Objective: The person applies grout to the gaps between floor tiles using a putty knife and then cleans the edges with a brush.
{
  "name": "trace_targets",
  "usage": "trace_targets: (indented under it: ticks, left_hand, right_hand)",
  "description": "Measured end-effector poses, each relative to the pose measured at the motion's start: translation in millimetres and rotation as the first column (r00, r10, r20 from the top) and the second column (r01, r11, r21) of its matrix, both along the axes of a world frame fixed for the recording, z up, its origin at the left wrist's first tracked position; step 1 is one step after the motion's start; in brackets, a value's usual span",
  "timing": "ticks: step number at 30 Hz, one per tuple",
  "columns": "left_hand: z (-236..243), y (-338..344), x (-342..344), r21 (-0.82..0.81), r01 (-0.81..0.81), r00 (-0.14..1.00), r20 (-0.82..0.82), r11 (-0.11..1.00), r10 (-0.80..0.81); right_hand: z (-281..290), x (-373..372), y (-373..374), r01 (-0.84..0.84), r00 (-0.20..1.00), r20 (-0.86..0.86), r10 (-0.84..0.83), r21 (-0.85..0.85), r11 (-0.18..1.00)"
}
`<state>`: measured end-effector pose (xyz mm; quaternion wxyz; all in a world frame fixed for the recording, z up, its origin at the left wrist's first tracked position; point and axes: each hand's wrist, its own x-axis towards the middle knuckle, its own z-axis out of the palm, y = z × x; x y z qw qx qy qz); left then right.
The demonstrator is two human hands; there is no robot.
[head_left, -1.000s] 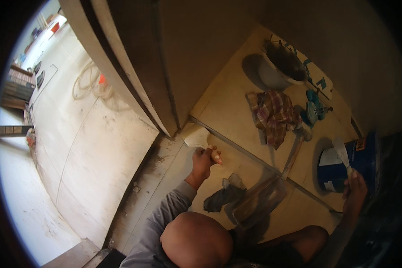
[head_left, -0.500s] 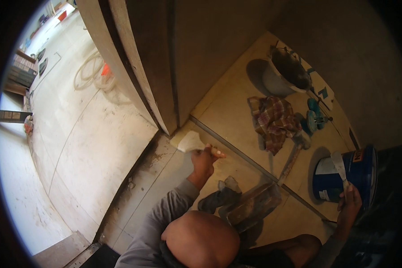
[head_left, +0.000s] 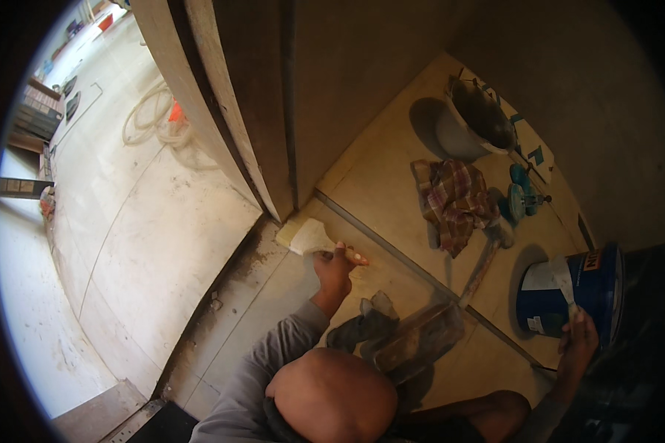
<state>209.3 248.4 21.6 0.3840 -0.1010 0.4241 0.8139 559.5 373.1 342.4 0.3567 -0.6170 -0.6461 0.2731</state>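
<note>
My left hand point(head_left: 334, 272) is closed around the handle of a wide flat paintbrush point(head_left: 312, 238). The brush's pale bristles point left, at the floor by the foot of the door frame point(head_left: 273, 199). At the right, my right hand point(head_left: 580, 338) grips a putty knife point(head_left: 562, 279), its blade pointing up in front of a blue bucket point(head_left: 609, 295). Between my arms on the tiles lie a dark cloth-like bundle point(head_left: 362, 325) and a dirty rectangular tray point(head_left: 421, 343). My bare knee point(head_left: 332, 391) covers part of the floor nearest me.
A plaid cloth point(head_left: 454, 199), a mallet-like tool point(head_left: 484, 266), a teal tool point(head_left: 522, 199) and a grey bucket point(head_left: 469, 122) occupy the far right floor. A gap point(head_left: 377, 235) runs between tiles. Coiled hose point(head_left: 151, 118) lies beyond the threshold at left.
The brush has shifted slightly left and its bristles show more sharply. My left hand has turned a little with it. My right hand and the putty knife have barely moved.
</note>
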Motion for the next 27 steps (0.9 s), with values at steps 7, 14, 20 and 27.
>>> trace_targets:
  ticks: [7,14,20,27]
  left_hand:
    - [-1.9,-13.0,3.8,-0.029,0.164,0.986,0.038,0.986,-0.163]
    - [15.8,-76.4,-3.1,-0.157,-0.039,0.998,-0.058,0.987,0.03]
    - [35.8,-83.3,19.3,-0.148,0.221,0.968,-0.082,0.964,-0.235]
    - [-7.2,-113.7,-2.2,-0.125,0.195,0.979,-0.034,0.973,-0.201]
  right_hand:
    - [-9.2,-3.7,8.1,0.005,1.0,0.005,-0.005,-0.015,1.0]
    - [2.2,-11.4,-0.3,-0.002,1.0,0.014,0.003,-0.054,0.999]
    - [-4.4,-4.7,7.5,-0.012,1.0,-0.011,0.012,-0.038,0.999]
    - [-3.8,-9.1,5.7,-0.008,0.999,0.042,0.008,0.002,1.0]
